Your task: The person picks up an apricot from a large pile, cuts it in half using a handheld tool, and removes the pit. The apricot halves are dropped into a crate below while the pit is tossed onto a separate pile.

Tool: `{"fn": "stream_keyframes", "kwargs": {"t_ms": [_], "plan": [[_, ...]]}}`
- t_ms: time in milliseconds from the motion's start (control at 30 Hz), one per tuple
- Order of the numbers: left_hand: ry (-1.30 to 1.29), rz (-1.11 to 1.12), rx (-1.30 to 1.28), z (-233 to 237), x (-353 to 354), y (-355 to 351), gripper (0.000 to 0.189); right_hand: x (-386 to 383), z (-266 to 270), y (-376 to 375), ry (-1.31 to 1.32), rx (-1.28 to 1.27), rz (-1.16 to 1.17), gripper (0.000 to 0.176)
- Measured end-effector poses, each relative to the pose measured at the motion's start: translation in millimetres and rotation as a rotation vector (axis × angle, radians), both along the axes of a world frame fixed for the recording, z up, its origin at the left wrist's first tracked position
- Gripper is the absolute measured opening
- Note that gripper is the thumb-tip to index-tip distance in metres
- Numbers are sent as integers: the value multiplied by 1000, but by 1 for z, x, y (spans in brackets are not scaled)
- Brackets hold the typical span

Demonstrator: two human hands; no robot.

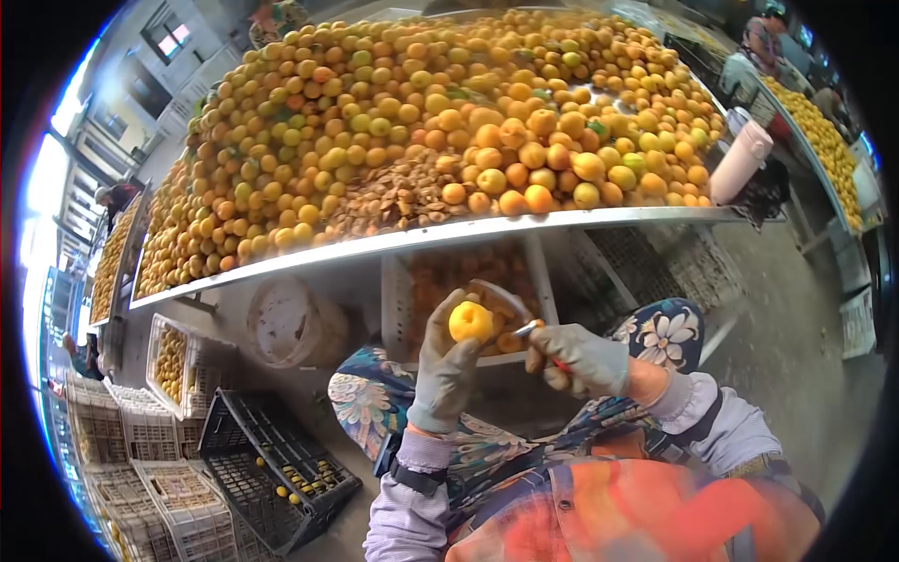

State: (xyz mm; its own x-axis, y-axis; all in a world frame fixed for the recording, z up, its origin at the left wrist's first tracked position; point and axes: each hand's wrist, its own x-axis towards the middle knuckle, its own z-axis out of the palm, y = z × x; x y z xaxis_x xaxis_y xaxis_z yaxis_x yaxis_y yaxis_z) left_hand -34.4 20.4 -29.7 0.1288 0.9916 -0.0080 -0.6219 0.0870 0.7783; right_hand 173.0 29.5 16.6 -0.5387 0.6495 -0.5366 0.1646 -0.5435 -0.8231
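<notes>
My left hand (438,377), in a grey glove, grips a yellow apricot (470,321) between thumb and fingers above my lap. Close on its right, my gloved right hand (588,360) is closed around the red handle of a small metal tool (531,328). A thin curved piece arcs from the tool over the top of the apricot. Below and behind both hands, a white crate (397,304) under the table holds orange fruit pieces. On the table (412,239), a brown heap of apricot pits (398,192) lies at the near edge, in front of piled apricots (375,103).
A pinkish bottle (742,161) stands at the table's right end beside a black bag (760,192). Under the table sits a whitish bucket (286,323). Stacked crates (154,468) and a tilted black crate (272,468) are at left. Other people work at tables farther off.
</notes>
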Motion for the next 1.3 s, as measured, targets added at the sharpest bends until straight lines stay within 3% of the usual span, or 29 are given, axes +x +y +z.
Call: {"fn": "stream_keyframes", "kwargs": {"t_ms": [100,167,233,333,433,467,533,667,733,933,1067,1133,1233,1300], "plan": [[9,29,-66,-2,7,-3,70,-6,2,-5,-67,58,59,56],[17,18,-73,-2,10,-2,71,-7,-25,-9,-18,29,33,51],[61,20,-94,4,10,-3,74,-9,-19,-12,61,53,3,43],[77,-10,-117,1,7,-1,73,-9,-8,-9,-3,-67,41,42],[132,1,-131,-1,9,0,72,-8,-18,-10,-14,-23,20,40],[155,-1,-133,-1,9,0,72,-9,-22,-10,52,-91,-33,30],[167,22,-108,1,12,0,70,-12,-21,-13,33,-111,-73,27],[165,36,-79,-1,15,0,69,-6,-40,-16,86,20,-75,31],[173,53,-63,0,16,0,68,-8,-28,-16,-137,272,6,33],[291,74,-121,2,26,-2,66,-11,-58,-23,-28,456,-113,35],[233,47,-124,-4,25,-2,65,-8,-48,-26,25,388,-74,35],[334,73,-94,-11,26,1,60,-9,-42,-21,-23,271,-81,35],[327,19,-76,-17,31,3,58,-13,-51,-11,-165,327,-2,37],[281,34,-86,-22,36,4,57,-18,-67,-12,-106,370,-77,37]]}}
